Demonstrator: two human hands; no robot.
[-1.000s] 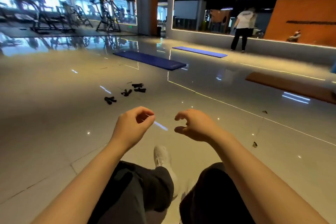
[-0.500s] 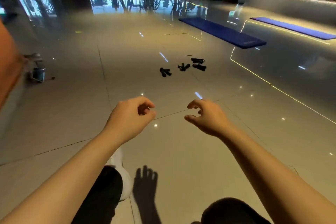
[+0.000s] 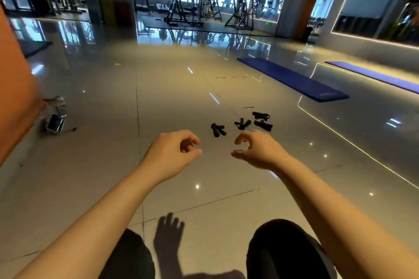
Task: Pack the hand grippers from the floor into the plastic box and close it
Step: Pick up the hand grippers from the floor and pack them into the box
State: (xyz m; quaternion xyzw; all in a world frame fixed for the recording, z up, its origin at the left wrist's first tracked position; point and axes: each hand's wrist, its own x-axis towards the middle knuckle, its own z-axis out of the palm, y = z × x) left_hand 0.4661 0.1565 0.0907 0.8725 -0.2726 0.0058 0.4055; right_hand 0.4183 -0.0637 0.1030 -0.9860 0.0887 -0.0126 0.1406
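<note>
A: Both arms are reaching out over the glossy floor (image 3: 172,102). The left hand (image 3: 172,152) is hanging with its fingers loosely curled, gripping nothing.

B: The right hand (image 3: 258,152) is doing the same, thumb and fingers bent apart around empty air.

A: The black hand grippers (image 3: 241,124) are lying scattered on the floor just beyond the right hand, untouched.

B: A blue mat (image 3: 292,79) is lying farther back, to the right of the hand grippers. Well to their left, a small device (image 3: 55,123) is sitting by an orange wall (image 3: 13,97).
</note>
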